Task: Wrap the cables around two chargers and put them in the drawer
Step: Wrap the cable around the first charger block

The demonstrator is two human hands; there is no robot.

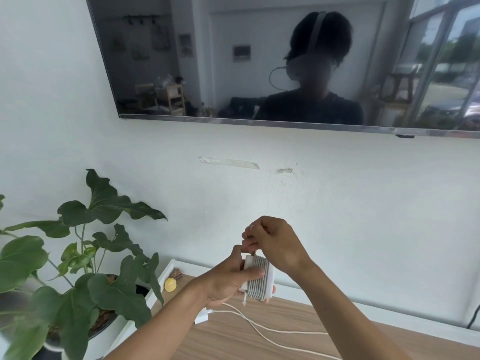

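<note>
My left hand (228, 279) grips a white charger brick (259, 278) held above the cabinet top, its grey-white cable wound around it in several tight turns. Just above the brick, my right hand (272, 242) is closed on the end of that cable. A second, smaller white charger (202, 317) lies on the wooden cabinet top (298, 315) below my left wrist. Its white cable (262, 333) trails loose across the wood toward the right. No drawer is in view.
A large leafy potted plant (78, 268) stands at the left of the cabinet. A small yellow object (170, 285) sits near the back left corner. A dark wall-mounted screen (259, 61) hangs above. A black cable (474, 318) hangs at the far right.
</note>
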